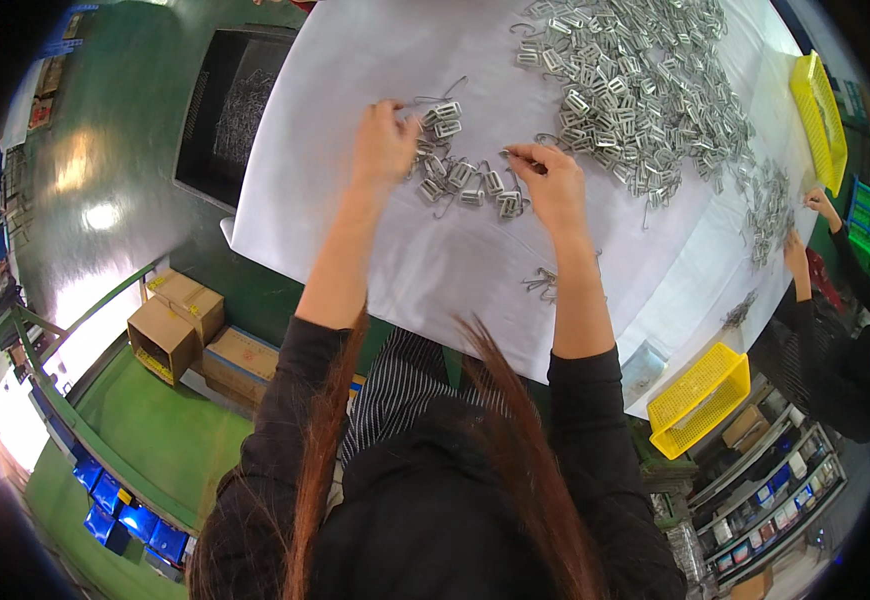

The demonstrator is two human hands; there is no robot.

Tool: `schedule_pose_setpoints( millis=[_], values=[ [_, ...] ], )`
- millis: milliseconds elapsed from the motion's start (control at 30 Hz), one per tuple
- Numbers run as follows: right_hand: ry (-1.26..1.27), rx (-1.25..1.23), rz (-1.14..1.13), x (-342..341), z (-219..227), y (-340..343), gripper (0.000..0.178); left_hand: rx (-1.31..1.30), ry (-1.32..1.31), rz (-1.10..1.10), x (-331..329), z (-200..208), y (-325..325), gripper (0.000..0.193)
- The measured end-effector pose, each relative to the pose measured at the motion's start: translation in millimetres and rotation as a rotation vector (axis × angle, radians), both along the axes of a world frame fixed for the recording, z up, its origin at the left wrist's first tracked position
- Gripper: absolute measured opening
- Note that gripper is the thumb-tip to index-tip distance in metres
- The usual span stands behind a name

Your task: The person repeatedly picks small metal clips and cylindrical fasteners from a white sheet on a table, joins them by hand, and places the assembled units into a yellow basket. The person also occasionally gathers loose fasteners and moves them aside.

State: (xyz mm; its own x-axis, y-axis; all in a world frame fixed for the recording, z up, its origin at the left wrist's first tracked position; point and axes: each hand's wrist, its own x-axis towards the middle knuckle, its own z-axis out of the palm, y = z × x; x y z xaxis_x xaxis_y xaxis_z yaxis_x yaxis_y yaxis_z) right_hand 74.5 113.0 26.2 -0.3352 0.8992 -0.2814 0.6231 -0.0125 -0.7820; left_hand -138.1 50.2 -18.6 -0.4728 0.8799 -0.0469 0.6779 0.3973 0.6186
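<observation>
A small cluster of silver metal buckles with wire hooks [462, 182] lies on the white-covered table between my hands. My left hand [383, 150] is at the cluster's left edge, its fingers bent and blurred by motion. Just beside its fingertips a thin wire hook [443, 97] sticks out; whether I grip it cannot be made out. On the cluster's right, my right hand [553, 185] pinches thumb and finger together, with a tiny dark metal bit at the tips that is too small to name. A large heap of the same buckles [635, 90] spreads beyond it.
Some loose hooks [542, 282] lie by my right forearm. Yellow baskets [700, 400] [819, 120] stand along the table's right side, where another person [835, 350] handles metal pieces. A black crate [240, 115] and cardboard boxes [190, 315] sit left of the table.
</observation>
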Motion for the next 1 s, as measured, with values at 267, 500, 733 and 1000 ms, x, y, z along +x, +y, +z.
schedule_pose_setpoints(
  millis=[267,500,733,1000],
  values=[
    [-0.099,-0.267,-0.134,22,13,3,0.017,-0.129,-0.171,0.070,-9,1,-26,0.011],
    [0.865,-0.766,-0.241,18,20,10,0.020,0.010,0.030,0.058,33,3,23,0.020],
    [-0.240,-0.177,-0.056,-50,-13,22,0.034,-0.014,-0.530,-0.102,11,2,28,0.022],
    [0.729,-0.797,-0.073,-8,-33,30,0.021,-0.160,-1.242,0.206,-20,17,-29,0.024]
  ],
)
